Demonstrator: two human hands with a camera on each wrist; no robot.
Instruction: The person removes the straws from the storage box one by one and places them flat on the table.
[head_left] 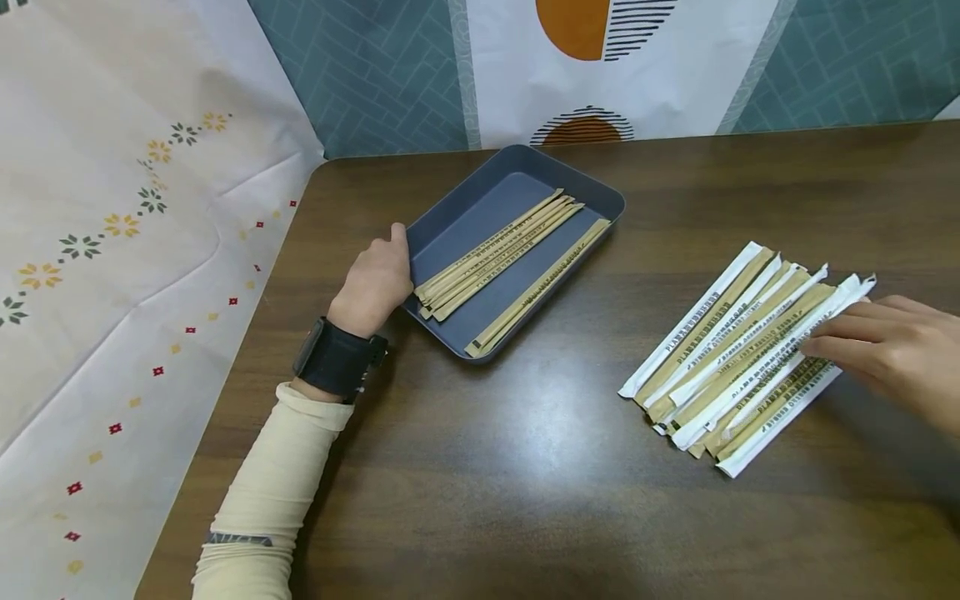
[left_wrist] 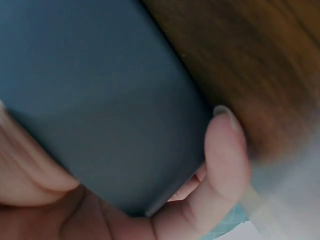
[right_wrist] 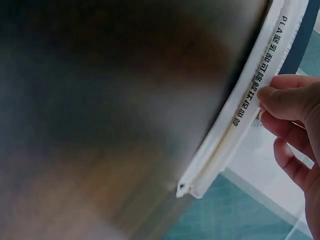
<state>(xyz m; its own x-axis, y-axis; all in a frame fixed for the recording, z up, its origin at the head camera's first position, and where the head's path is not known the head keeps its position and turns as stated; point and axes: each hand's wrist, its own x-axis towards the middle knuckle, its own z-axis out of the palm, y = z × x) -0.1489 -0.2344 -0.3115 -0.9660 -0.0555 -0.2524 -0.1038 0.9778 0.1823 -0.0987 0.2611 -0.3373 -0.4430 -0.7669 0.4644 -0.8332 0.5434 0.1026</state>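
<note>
At the left, my left hand [head_left: 378,282] grips the near-left corner of a blue-grey tray [head_left: 468,207]. In the left wrist view its thumb and fingers curl round the tray's side. Several brown paper-wrapped straws [head_left: 498,257] lie in a bunch inside the tray, and a smaller group [head_left: 538,287] lies along its right wall. To the right, a loose pile of white and brown wrapped straws [head_left: 738,350] lies slantwise on the table. My right hand [head_left: 896,350] is at the pile's right side, pinching a white wrapped straw [right_wrist: 245,102] between thumb and fingers.
The brown wooden table [head_left: 540,483] reaches back to a teal and white patterned cloth [head_left: 375,75]. A white cloth with small flowers [head_left: 127,275] hangs along the left edge. Bare tabletop lies between the tray and the pile.
</note>
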